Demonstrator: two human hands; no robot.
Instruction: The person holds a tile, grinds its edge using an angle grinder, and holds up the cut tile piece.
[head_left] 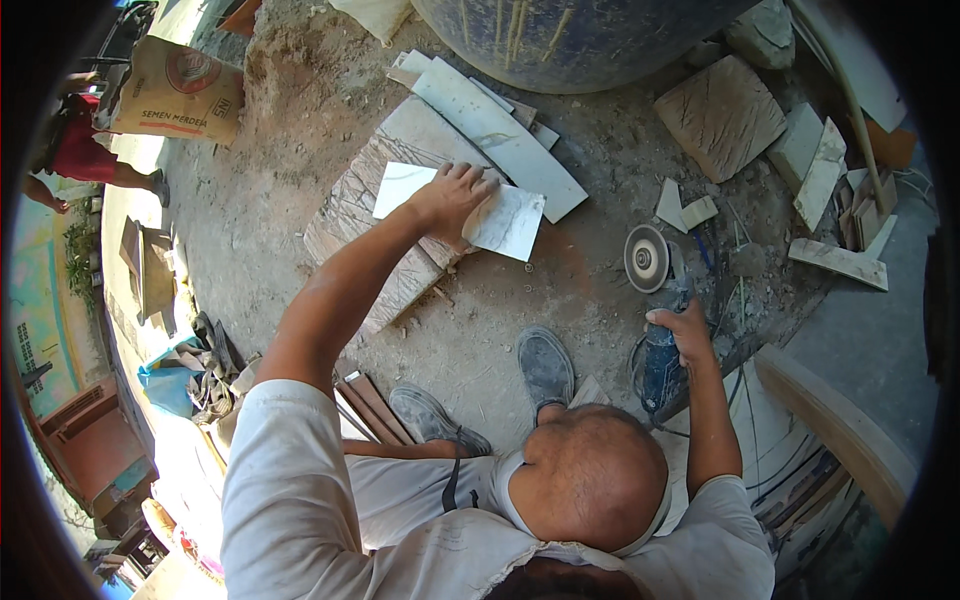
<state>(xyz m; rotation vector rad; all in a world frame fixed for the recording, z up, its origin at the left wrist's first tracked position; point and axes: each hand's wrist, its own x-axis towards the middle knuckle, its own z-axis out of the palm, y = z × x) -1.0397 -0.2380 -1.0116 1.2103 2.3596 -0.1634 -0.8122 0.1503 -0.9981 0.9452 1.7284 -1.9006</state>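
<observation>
While the right hand grips the angle grinder, fingers wrapped round, the white tile lies beneath bent fingers of the left hand, grip unclear.

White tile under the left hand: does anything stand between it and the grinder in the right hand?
Nothing visible does: dusty ground lies between the white tile and the grinder's disc.

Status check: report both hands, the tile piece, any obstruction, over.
Left hand on white marble-patterned tile piece; right hand gripping blue angle grinder. Tile piece lies over scored slab. Long white tile strip close beyond; whether it obstructs, unclear.
</observation>
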